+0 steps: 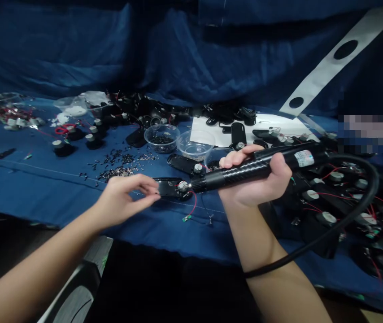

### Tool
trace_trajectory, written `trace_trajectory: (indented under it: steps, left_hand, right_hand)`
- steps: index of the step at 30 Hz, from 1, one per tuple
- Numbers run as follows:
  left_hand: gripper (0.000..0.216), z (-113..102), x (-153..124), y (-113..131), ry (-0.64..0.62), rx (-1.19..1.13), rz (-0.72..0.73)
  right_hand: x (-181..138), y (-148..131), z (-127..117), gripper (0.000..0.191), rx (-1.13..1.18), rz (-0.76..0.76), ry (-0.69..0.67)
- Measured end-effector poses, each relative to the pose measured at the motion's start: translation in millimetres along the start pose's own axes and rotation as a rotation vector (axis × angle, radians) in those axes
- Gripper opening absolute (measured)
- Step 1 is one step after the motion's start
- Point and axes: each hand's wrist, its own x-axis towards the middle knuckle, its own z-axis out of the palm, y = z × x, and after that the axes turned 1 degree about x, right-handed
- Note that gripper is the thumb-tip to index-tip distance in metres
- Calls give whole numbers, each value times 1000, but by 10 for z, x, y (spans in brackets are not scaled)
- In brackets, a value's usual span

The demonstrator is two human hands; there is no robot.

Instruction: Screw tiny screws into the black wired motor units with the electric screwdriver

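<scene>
My right hand (255, 175) is wrapped around a black electric screwdriver (241, 175), which lies nearly level with its tip pointing left. That tip meets a black plastic housing (169, 187) beside the round silvery motor (184, 185) mounted at its right end. From the motor, a red wire runs down to a small green circuit board (186, 218) on the cloth. At the housing's left end, my left hand (127, 197) is closed, thumb and fingertips pinching its edge. The exact contact of the screwdriver tip is too small to make out.
Loose screws and small black parts (120, 166) lie scattered behind my left hand. Clear plastic bowls (162, 139) of small parts stand farther back. Black housings with motors (328, 218) crowd the right side. The screwdriver's thick cable (356, 215) loops across my right forearm.
</scene>
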Motion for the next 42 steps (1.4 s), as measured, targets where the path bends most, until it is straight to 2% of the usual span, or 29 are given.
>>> trace_trajectory:
  steps: [4,9,16,20,27,30,32,34,38,42]
  left_hand:
    - [18,282,71,79,79,4,140]
    - [20,342,73,55,80,4,174]
    - [13,344,92,74,-4,28,87]
    - [9,315,135,85,-51,55,96]
    - [5,197,277,90,-270,168,120]
    - [5,172,376,14,-327,211,114]
    - [4,178,451,-44,-333,261,94]
    - [6,209,524,-82,-314,318,67]
    - [8,321,613,-76,-289,347,-17]
    - [11,399,615,-62,-314,283,-116]
  right_hand:
    - [-55,-1,10,39,-6,41,-64]
    - [-93,16,20,37,-17,35,-99]
    - [-80,13,-13,34,-62,-14,-180]
    - [-76,0,-17,33,-71,-37,-218]
    - [-96,-22,-9,32,-75,-120,-444]
    - [-66,47,37,31,-139,-113,-455]
    - [-30,98,93,30,-204,-46,-448]
    - [7,134,159,30,-249,-17,-496]
    - [54,161,251,28,-332,-73,-660]
    - [63,191,255,25,-440,-56,-749]
